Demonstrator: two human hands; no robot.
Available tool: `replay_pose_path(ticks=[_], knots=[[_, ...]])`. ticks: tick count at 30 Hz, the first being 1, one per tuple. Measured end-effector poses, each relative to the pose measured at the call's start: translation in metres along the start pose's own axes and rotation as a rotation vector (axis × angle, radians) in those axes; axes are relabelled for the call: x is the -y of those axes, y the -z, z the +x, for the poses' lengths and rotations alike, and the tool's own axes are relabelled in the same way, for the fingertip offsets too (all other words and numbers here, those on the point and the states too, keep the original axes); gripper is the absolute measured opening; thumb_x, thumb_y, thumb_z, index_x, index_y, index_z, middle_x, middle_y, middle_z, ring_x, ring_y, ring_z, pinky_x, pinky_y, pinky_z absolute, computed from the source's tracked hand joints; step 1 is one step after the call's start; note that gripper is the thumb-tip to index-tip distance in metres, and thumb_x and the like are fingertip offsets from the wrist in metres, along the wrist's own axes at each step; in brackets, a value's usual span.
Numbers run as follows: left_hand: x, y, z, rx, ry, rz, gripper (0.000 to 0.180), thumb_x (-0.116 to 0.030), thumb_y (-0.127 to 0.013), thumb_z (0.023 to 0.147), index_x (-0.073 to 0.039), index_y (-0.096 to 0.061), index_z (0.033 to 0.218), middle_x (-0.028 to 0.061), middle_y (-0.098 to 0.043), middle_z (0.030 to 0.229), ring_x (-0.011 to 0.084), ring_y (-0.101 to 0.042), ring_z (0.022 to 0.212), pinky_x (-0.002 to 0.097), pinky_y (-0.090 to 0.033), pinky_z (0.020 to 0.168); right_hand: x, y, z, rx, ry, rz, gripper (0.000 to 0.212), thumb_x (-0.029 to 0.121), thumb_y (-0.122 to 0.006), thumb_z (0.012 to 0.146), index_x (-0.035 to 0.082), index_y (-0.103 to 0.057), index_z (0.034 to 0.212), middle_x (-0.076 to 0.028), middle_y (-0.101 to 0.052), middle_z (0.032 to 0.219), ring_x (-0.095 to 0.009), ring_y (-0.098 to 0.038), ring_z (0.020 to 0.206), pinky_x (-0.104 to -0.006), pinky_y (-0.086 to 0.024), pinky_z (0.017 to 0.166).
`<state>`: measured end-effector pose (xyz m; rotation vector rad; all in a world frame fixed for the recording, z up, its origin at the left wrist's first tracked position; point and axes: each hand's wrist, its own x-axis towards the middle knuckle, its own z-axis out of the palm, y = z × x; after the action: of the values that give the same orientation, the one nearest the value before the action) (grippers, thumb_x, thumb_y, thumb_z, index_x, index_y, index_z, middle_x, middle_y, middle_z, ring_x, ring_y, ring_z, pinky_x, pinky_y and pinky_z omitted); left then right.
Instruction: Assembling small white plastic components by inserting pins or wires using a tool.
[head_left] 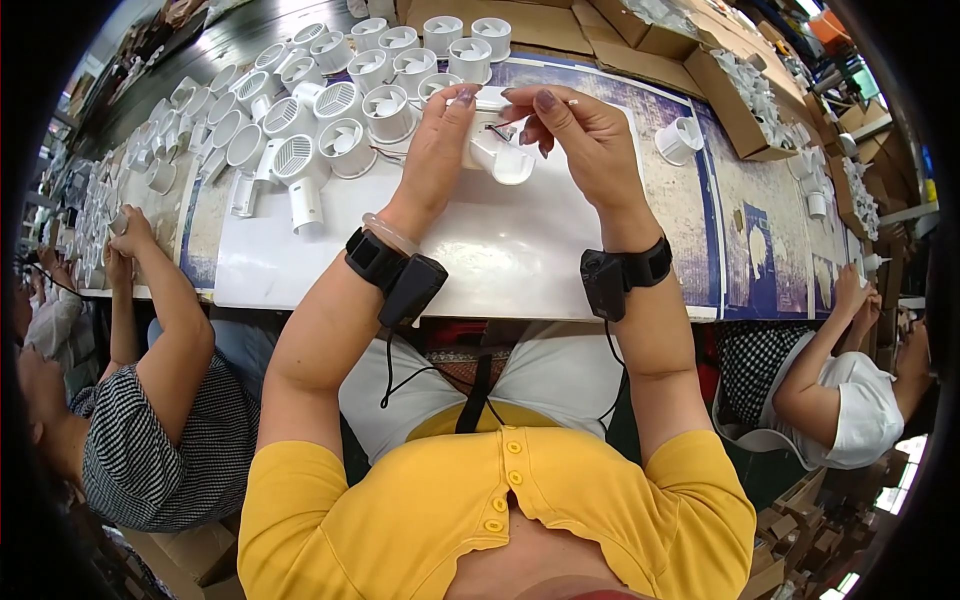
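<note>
My left hand [437,150] is closed on the left side of a white plastic fan housing [502,162], which has a rounded, scoop-like end toward me. Thin dark and red wires [497,130] come out of the housing between my two hands. My right hand [588,140] is raised at the housing's right, its fingers curled and thumb and forefinger brought together near the wires. What it pinches is too small to make out. Just left of my left hand stands a round white fan unit [346,146] with visible blades and a wire trailing from it.
Many white fan units [390,110] and grilled housings [294,158] crowd the table's left and back. One fan unit [679,140] stands alone at right. Cardboard boxes [735,105] of white parts line the far right. Co-workers sit left [165,430] and right [835,400].
</note>
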<state>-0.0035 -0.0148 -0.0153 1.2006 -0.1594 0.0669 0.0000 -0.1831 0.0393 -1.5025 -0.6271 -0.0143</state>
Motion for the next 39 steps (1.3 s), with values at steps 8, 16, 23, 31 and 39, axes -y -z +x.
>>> replay_pose_path(ticks=[8,16,23,31,39], knots=[[-0.002,0.003,-0.002,0.027,0.036,-0.031,0.042,-0.036,-0.045,0.098,-0.004,-0.043,0.124,0.0052,-0.054,0.108,0.0095,-0.051,0.097,0.0226,-0.041,0.085,-0.009,0.004,0.0,0.078,0.06,-0.038,0.019,0.016,-0.058,0.091,0.002,-0.064,0.103,0.0,-0.061,0.084,-0.006,-0.054,0.073,-0.0197,-0.044,0.065],[-0.002,0.0,-0.002,-0.064,-0.032,0.009,0.041,-0.037,-0.049,0.096,-0.004,-0.046,0.121,0.0053,-0.055,0.105,0.0101,-0.053,0.093,0.0235,-0.043,0.082,-0.01,0.014,0.001,0.213,-0.123,-0.175,0.018,0.014,-0.064,0.084,0.002,-0.059,0.097,0.003,-0.057,0.085,-0.005,-0.05,0.072,-0.0193,-0.043,0.067],[0.0,0.005,-0.004,-0.066,-0.189,0.422,0.04,-0.039,-0.054,0.093,-0.008,-0.049,0.118,0.0067,-0.058,0.103,0.0128,-0.054,0.094,0.0248,-0.043,0.081,-0.002,0.011,0.001,0.248,-0.235,-0.392,0.018,0.018,-0.067,0.083,0.004,-0.061,0.092,0.003,-0.058,0.076,-0.005,-0.049,0.064,-0.0205,-0.042,0.06],[0.002,0.004,-0.002,-0.134,-0.254,0.523,0.042,-0.04,-0.055,0.092,-0.008,-0.048,0.118,0.008,-0.06,0.103,0.0153,-0.056,0.094,0.027,-0.044,0.082,-0.01,0.011,-0.001,0.101,-0.038,-0.489,0.017,0.021,-0.067,0.082,0.006,-0.063,0.087,0.001,-0.059,0.07,-0.007,-0.049,0.059,-0.0225,-0.042,0.056],[0.002,0.003,-0.005,-0.085,-0.258,0.572,0.045,-0.043,-0.055,0.091,-0.008,-0.048,0.119,0.0083,-0.06,0.103,0.0169,-0.058,0.09,0.0284,-0.045,0.079,-0.003,0.012,-0.004,0.148,-0.069,-0.623,0.017,0.021,-0.064,0.08,0.005,-0.064,0.084,-0.003,-0.06,0.07,-0.01,-0.054,0.061,-0.0253,-0.043,0.057]])
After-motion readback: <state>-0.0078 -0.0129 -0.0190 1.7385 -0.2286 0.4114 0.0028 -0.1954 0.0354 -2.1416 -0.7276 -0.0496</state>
